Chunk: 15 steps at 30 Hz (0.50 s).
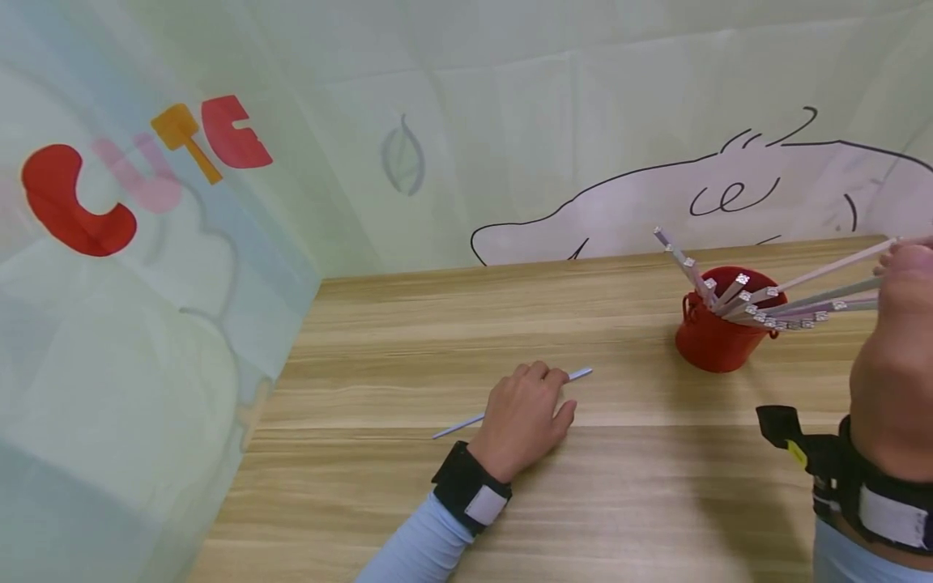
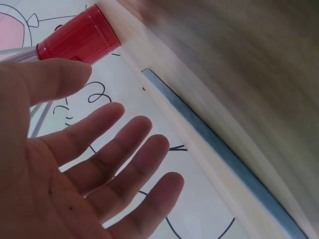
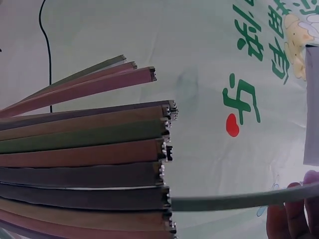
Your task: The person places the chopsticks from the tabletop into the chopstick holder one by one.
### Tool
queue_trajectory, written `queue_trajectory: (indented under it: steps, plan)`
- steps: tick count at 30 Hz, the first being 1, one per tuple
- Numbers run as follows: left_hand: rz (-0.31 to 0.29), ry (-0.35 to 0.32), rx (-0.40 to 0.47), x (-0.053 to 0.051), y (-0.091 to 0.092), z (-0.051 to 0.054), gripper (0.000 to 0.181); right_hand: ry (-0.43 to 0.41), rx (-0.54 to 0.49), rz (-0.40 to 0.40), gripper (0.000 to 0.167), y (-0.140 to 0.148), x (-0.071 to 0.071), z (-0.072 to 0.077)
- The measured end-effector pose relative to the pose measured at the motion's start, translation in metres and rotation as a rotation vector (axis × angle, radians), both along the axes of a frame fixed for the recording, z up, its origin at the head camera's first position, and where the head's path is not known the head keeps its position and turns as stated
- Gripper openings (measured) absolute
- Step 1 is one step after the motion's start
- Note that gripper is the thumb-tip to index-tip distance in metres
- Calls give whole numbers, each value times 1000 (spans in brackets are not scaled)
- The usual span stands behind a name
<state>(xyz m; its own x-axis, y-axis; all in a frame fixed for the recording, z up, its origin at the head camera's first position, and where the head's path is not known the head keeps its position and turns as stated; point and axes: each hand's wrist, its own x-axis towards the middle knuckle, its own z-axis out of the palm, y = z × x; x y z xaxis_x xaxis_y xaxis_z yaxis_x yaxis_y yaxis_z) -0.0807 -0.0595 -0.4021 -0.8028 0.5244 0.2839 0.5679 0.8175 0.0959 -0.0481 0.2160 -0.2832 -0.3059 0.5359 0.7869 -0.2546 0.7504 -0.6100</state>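
My left hand (image 1: 521, 417) lies over a slim pale-blue stick (image 1: 457, 427) on the table. Its fingers are spread and gently bent in the left wrist view, and the stick (image 2: 219, 149) shows beyond the fingertips without being gripped. To the right stands a small red bucket (image 1: 713, 344) holding several long pastel sticks (image 3: 84, 154) with glittery ends. At the right edge my right hand (image 1: 900, 356) pinches one pale stick (image 1: 838, 263) that slants up from the bucket. Much of that hand is cut off by the frame, and its fingers (image 3: 296, 214) show only partly in the right wrist view.
Behind the wooden table (image 1: 379, 340) hangs a pale printed sheet (image 1: 510, 138) with cartoon drawings, and it continues along the left side. The bucket stands near the table's far side. A lavender flat shape (image 3: 312, 104) enters the right wrist view at its right edge.
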Motion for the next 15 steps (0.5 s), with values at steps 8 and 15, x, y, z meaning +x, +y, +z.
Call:
queue_trajectory:
  steps: [8,15]
  plan:
    - [8,7,-39,0,-1,-1,27,-18,8,60,31,3,2,-2]
    - [41,-31,-102,-1,-2,-5,23,-36,-3,115,31,3,4,-3]
